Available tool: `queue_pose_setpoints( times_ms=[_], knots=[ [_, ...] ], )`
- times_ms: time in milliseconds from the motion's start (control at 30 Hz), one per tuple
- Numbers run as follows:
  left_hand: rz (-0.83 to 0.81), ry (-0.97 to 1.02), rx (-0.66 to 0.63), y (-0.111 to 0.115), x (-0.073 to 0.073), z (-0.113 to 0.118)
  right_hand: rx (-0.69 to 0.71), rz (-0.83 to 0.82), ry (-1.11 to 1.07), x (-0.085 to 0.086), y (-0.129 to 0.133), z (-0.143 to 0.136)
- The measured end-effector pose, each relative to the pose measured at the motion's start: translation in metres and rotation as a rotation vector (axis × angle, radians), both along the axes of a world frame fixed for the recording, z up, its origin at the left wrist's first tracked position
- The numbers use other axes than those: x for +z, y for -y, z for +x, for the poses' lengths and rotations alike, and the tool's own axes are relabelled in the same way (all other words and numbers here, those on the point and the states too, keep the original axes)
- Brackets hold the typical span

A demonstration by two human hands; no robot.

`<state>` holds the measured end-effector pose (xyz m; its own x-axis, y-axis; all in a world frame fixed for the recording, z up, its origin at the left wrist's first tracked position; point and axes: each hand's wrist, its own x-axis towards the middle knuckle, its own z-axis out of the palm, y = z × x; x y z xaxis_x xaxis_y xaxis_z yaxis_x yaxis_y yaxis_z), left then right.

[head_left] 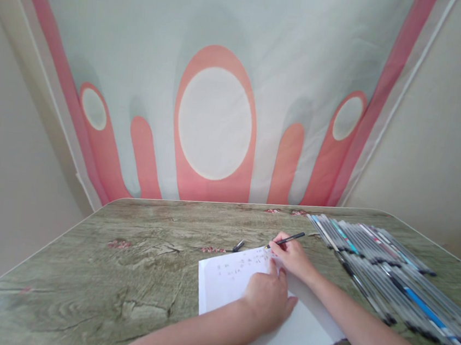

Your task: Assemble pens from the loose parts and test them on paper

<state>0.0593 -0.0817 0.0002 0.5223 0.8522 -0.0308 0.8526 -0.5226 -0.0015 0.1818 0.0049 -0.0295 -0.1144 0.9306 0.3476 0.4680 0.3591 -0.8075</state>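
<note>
A black pen [293, 238] is gripped in my right hand [291, 255], its tip at the top right part of a white sheet of paper [218, 289]. Small marks of writing run across the upper part of the sheet. My left hand [268, 300] rests on the paper just below the pen hand, fingers stretched toward the writing and thumb apart. Just beyond the paper's far edge lies a dark pen cap [239, 245]. My left forearm covers part of the sheet.
Many pens [365, 241] lie in rows on the right side of the wood-patterned table [120, 281], among them a blue one [426, 308]. Behind the table's far edge hangs a pink and grey patterned cloth [214, 127].
</note>
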Motion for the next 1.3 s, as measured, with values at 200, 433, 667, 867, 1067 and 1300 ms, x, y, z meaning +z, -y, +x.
queue_pose_setpoints(
  times_ms=[200, 433, 667, 867, 1067, 1300],
  knots=[
    [0.01, 0.035, -0.014, 0.0, -0.003, 0.0, -0.003, 0.001, 0.002, -0.002, -0.001, 0.001],
    [0.016, 0.031, -0.011, -0.001, -0.004, 0.0, 0.003, 0.001, 0.003, -0.002, -0.001, 0.001],
    [0.028, 0.045, 0.004, -0.002, -0.008, 0.0, 0.008, -0.015, -0.005, -0.003, -0.002, 0.002],
    [0.049, 0.011, -0.009, -0.003, -0.011, 0.0, -0.019, 0.002, -0.015, -0.001, 0.0, 0.002],
    [0.044, 0.021, -0.007, -0.003, -0.01, 0.001, -0.004, -0.009, 0.003, -0.003, -0.002, 0.002],
    [0.034, -0.009, 0.002, -0.002, -0.006, 0.0, -0.02, 0.014, 0.009, -0.004, -0.001, 0.002]
  ],
)
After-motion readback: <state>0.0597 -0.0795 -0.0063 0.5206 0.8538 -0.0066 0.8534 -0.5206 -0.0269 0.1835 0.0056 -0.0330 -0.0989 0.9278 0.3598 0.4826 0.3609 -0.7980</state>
